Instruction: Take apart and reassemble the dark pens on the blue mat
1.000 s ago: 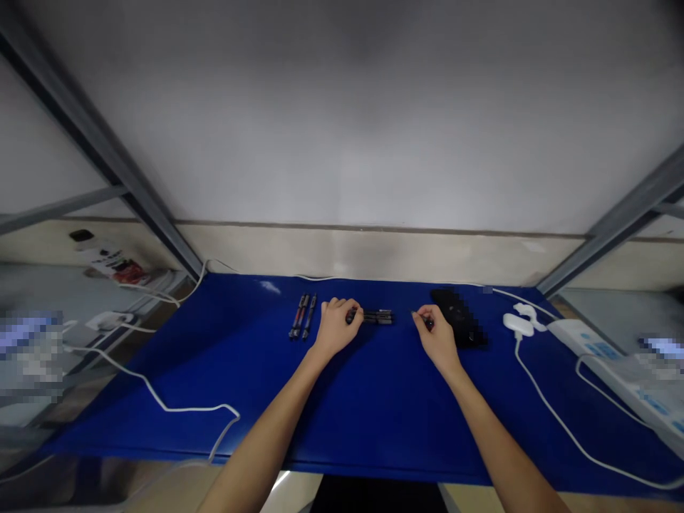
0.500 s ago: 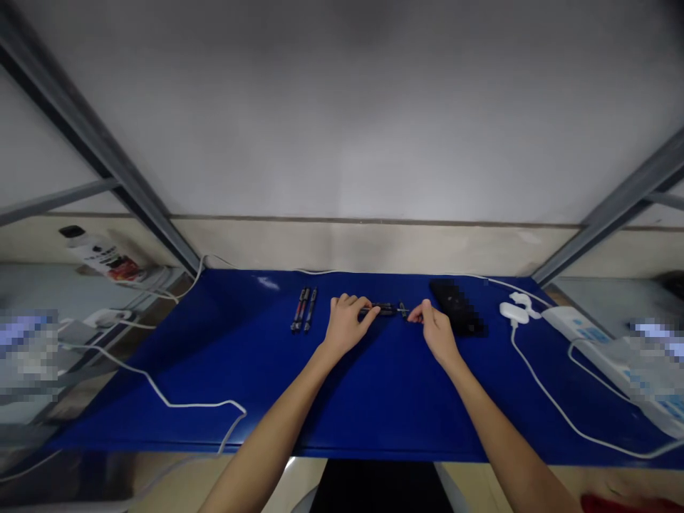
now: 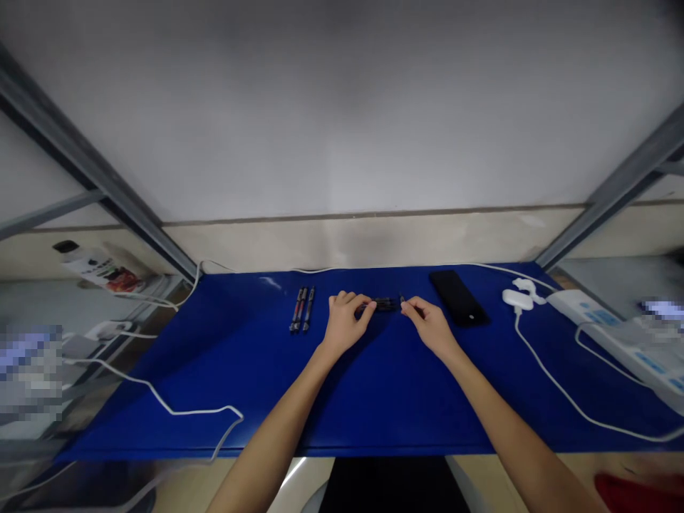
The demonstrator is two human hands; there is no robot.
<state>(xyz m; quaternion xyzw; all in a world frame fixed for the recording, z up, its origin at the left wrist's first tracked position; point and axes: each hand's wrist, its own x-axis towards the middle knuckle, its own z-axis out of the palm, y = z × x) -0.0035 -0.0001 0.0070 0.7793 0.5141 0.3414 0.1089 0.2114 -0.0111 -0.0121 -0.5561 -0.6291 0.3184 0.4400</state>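
Note:
My left hand (image 3: 345, 320) rests on the blue desk top, thumb and fingers closed on the left end of some dark pens (image 3: 385, 304) lying sideways. My right hand (image 3: 432, 329) is just right of them, its thumb and fingertips pinching a small dark pen part (image 3: 402, 300). That part stands apart from the pens' right ends by a narrow gap; its exact kind is too small to tell. Left of my left hand, three pens (image 3: 308, 311) lie side by side, pointing away from me, one with a red marking.
A black phone (image 3: 458, 296) lies right of my right hand. Farther right are a white charger (image 3: 517, 299) and a white power strip (image 3: 614, 335) with cables. A white cable (image 3: 200, 411) crosses the desk's left side. A bottle (image 3: 99, 269) stands beyond the left post.
My right hand has shifted slightly left and now pinches the small dark part. The thin pale piece seen between my hands is no longer visible. My left hand stays on the pens.

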